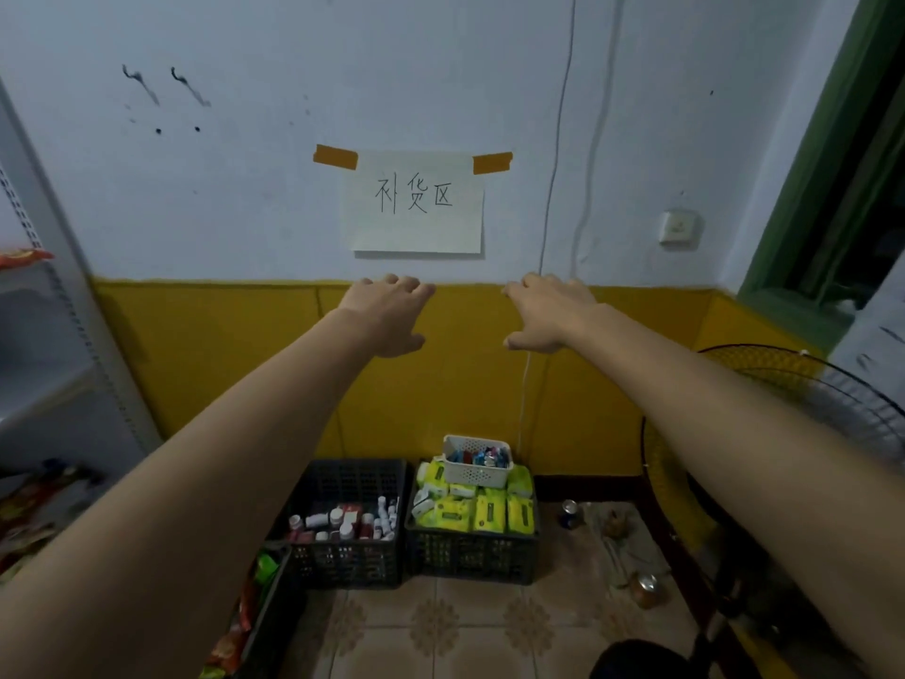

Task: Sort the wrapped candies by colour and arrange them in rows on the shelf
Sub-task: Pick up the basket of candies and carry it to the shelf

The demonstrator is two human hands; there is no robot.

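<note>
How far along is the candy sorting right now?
Done: nothing visible; the candies lie mixed in the white basket atop the green packs. In hand: nothing; left hand and right hand are open and empty. Left: sorting and rowing them on the shelf.

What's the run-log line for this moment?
left hand: open, empty, raised | right hand: open, empty, raised | candies: in white basket on green packs

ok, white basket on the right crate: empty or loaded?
Loaded: the white basket holds wrapped candies, blue and red, heaped near its rim. It sits upright on yellow-green packs in the crate.
</note>
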